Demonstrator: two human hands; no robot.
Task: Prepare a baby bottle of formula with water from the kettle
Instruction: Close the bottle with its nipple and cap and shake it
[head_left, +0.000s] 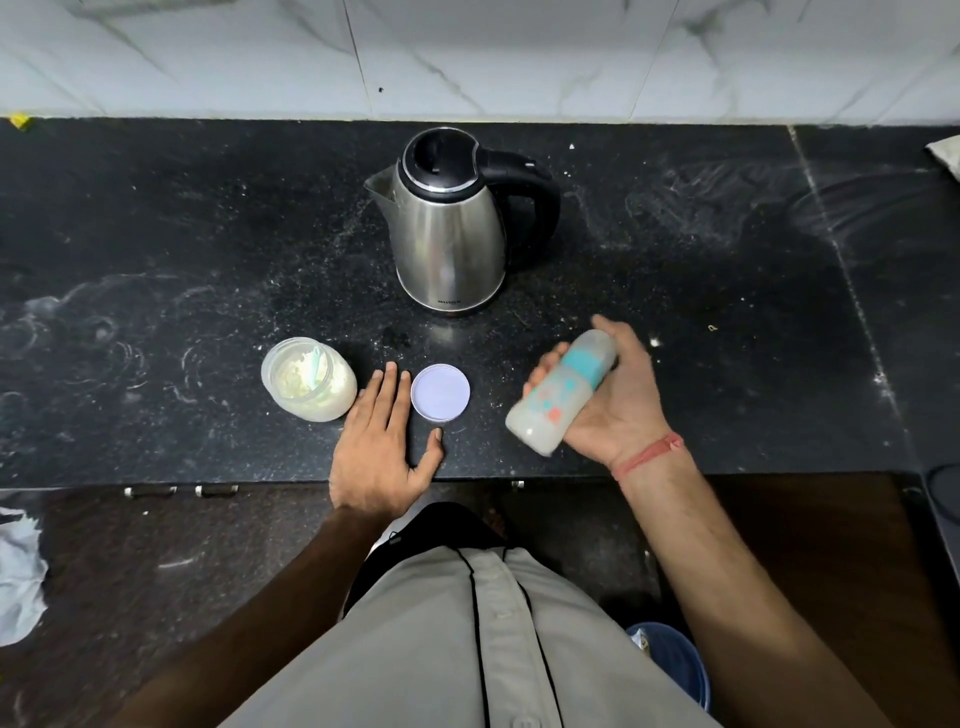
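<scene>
My right hand (618, 400) grips a baby bottle (558, 397) with a teal collar, tilted almost on its side above the counter and blurred; whitish liquid shows inside. My left hand (382, 441) rests flat on the black counter (182, 249), fingers straight, between an open jar of formula powder (306, 379) with a scoop in it and the jar's pale round lid (440, 391). A steel kettle (449, 223) with a black lid and handle stands behind them, spout to the left.
A marble-tiled wall (467, 52) runs behind the counter. A white cloth (18, 571) lies at the lower left, a blue bucket (675, 660) on the floor at the lower right. A dark round object (945, 493) sits at the right edge.
</scene>
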